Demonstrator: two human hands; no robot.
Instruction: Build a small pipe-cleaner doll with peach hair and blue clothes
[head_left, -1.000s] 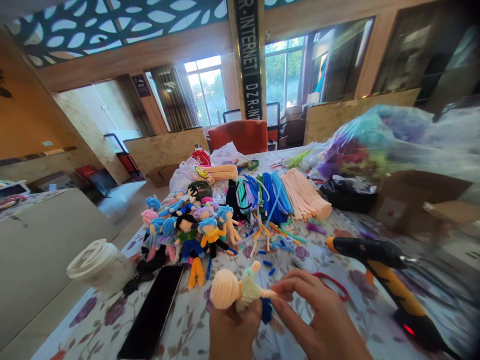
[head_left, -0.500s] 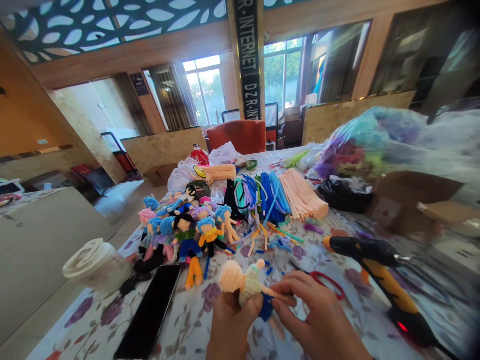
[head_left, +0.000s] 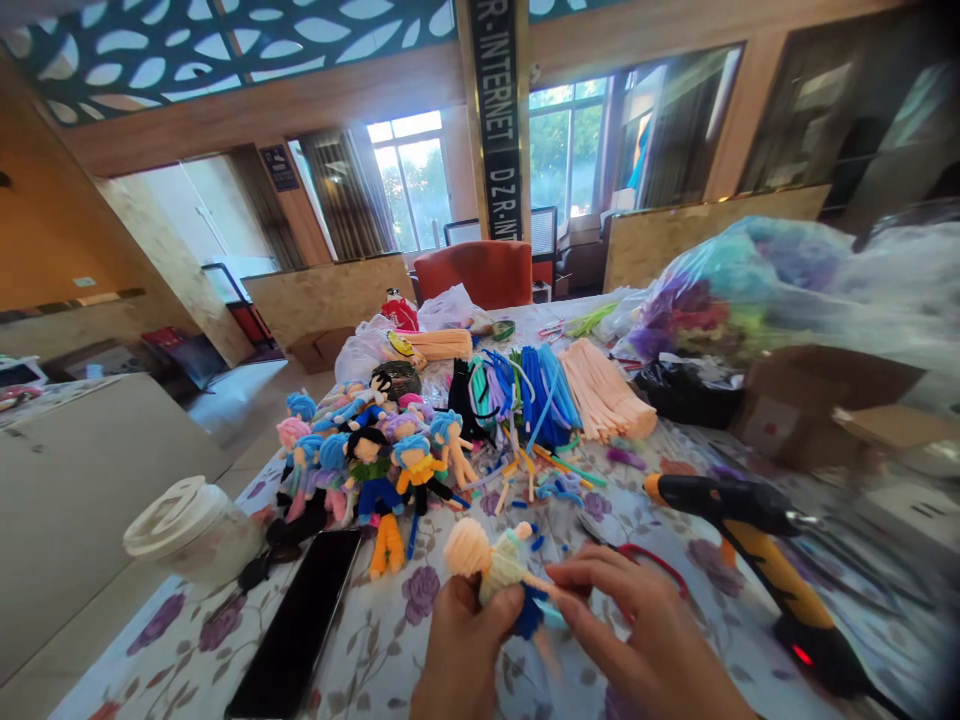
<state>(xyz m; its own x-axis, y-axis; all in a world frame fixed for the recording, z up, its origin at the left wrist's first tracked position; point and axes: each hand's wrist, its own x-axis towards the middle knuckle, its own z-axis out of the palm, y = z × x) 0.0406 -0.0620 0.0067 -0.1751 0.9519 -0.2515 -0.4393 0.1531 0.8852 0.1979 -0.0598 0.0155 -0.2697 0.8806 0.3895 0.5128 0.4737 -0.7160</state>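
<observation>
Left hand [head_left: 465, 650] grips doll [head_left: 495, 565]; right hand [head_left: 637, 640] pinches its leg.

Bare flowered tablecloth [head_left: 390, 650] is lying open between the phone [head_left: 296, 625] and the left hand [head_left: 461, 650], leaving a near lane to pass. Farther off, finished dolls [head_left: 360, 460] and bundled pipe cleaners [head_left: 540, 395] are blocking the middle. Red-handled scissors [head_left: 649, 560] and a glue gun [head_left: 757, 545] are crowding the right hand [head_left: 645, 640] on the right. A lidded cup [head_left: 191, 525] is guarding the left edge.
</observation>
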